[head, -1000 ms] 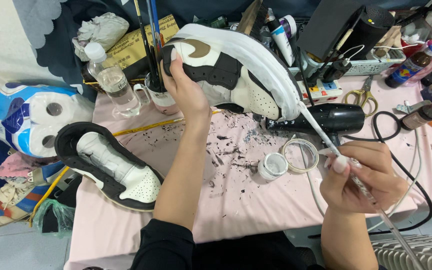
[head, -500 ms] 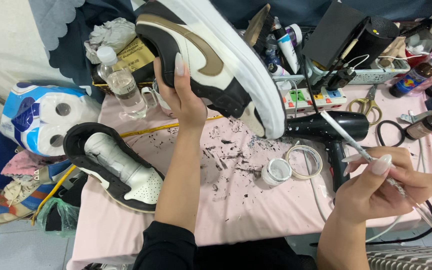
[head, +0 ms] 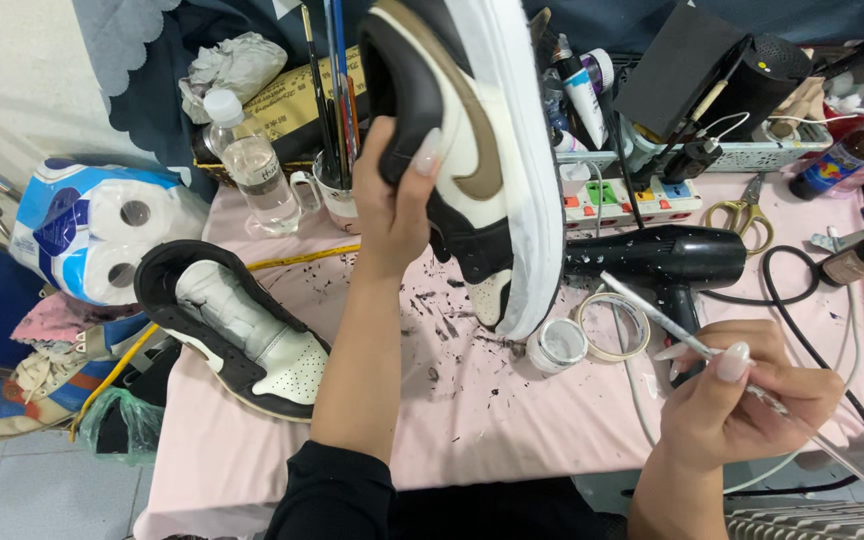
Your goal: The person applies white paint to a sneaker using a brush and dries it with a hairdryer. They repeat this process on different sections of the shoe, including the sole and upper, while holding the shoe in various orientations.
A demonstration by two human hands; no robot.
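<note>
Partly cropped sneaker, left hand gripping

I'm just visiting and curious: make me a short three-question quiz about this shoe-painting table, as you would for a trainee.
1. True or false: the left hand holds the sneaker up off the pink table.
2. What does the right hand hold? A) scissors B) a thin paintbrush C) a hair dryer
3. Fill in: the second sneaker lies on the table to the person's ____.

Key
1. True; it grips the heel end, with the white sole turned to the right.
2. B, the thin paintbrush; the scissors and the black hair dryer lie on the table.
3. Left.
</note>
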